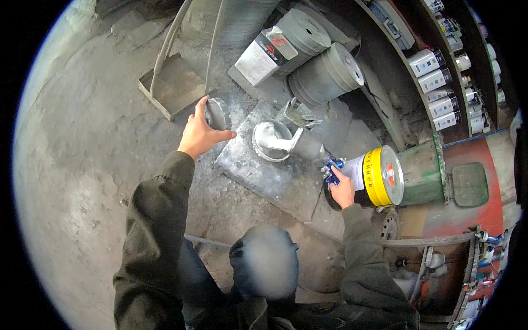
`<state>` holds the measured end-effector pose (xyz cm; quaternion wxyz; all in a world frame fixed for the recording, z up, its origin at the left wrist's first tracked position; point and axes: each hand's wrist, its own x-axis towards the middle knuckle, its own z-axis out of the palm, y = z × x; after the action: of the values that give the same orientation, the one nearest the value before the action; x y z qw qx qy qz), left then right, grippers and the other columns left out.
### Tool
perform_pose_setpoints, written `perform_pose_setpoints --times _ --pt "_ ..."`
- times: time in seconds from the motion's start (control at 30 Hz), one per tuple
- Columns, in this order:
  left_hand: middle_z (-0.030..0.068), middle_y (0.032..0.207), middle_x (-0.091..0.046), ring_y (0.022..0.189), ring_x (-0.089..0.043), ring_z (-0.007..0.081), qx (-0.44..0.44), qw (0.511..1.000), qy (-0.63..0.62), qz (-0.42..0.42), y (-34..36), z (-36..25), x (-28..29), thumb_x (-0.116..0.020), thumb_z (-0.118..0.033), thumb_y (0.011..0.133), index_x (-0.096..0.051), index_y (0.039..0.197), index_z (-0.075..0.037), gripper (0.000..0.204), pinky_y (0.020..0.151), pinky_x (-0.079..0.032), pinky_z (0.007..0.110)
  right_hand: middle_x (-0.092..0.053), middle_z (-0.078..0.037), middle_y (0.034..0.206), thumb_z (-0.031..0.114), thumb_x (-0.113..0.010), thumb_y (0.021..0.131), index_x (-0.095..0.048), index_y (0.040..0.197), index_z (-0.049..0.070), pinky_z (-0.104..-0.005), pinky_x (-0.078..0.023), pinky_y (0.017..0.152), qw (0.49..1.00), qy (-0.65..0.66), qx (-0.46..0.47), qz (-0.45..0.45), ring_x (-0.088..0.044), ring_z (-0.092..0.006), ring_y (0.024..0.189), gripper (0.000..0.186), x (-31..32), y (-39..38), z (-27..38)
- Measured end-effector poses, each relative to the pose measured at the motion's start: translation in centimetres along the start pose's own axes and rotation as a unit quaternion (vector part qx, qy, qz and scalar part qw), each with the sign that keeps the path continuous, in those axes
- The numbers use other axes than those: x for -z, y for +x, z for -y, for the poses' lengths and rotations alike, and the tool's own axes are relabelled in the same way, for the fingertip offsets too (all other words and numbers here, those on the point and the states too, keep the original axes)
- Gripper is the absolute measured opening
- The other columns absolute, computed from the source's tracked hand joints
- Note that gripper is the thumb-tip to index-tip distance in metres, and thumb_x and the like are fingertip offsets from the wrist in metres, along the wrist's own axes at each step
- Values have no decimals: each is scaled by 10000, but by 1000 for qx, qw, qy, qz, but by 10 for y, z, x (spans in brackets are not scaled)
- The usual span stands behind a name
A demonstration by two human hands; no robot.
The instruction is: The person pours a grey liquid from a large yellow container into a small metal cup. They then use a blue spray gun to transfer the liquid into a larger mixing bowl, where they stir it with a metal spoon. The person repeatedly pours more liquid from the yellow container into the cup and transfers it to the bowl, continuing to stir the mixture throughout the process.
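Note:
My right hand [342,188] grips a blue and silver spray gun [333,169]. Its grey cup [309,146] is tipped toward a round paint can [271,156] with pale grey paint inside. A pale strip runs between the cup's mouth and the can; I cannot tell whether it is flowing paint or a solid piece. My left hand [201,132] is open, thumb and fingers spread, beside a round metal tin or lid [218,114]. Whether the fingers touch that tin is unclear. Behind the can sits a paint-crusted container [298,114].
A yellow-banded drum [377,175] stands close by my right hand. Grey drums [330,74] and a rectangular tin [264,58] are farther off. A long-handled dustpan [173,85] lies at the far left. Shelves with several cans [434,81] line the right side.

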<state>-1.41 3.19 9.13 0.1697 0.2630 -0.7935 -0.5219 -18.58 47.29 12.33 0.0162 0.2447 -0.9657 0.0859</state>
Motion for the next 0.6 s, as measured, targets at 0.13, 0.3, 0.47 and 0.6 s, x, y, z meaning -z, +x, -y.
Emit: perform_pose_setpoints --times 0.13,0.3,0.47,0.6 --pt "332 1276 -483 1172 -542 429 -9 1000 -13 1 1 1 4 -918 -422 553 -219 1507 -126 1219 1004 -452 448 -679 -230 994 98 -657 760 -571 1347 211 -505 -518 788 996 -90 28 -4 -649 -424 890 604 10 18 24" --pt "348 1275 -493 1181 -538 455 15 999 -30 33 1 -9 -26 -918 -409 546 -195 1523 -102 1254 1015 -444 448 -670 -210 1052 124 -662 777 -542 1376 245 -511 -515 811 987 -145 72 -21 -645 -415 916 622 31 33 31" --pt "257 1261 -547 1137 -578 360 92 962 -206 156 -10 -3 -5 -862 -363 661 -168 1539 -77 1155 932 -505 420 -710 -112 1001 -4 -679 802 -498 1414 56 -331 -545 691 935 348 -52 53 -672 -215 767 641 -43 15 -14" --pt "184 1229 -551 1031 -628 277 171 886 -361 234 -11 -9 -2 -714 -290 863 -215 1532 -84 859 890 -549 403 -676 -33 884 -55 -683 808 -460 1427 5 -238 -475 562 856 466 -222 16 -620 -98 671 661 -90 -54 -15"
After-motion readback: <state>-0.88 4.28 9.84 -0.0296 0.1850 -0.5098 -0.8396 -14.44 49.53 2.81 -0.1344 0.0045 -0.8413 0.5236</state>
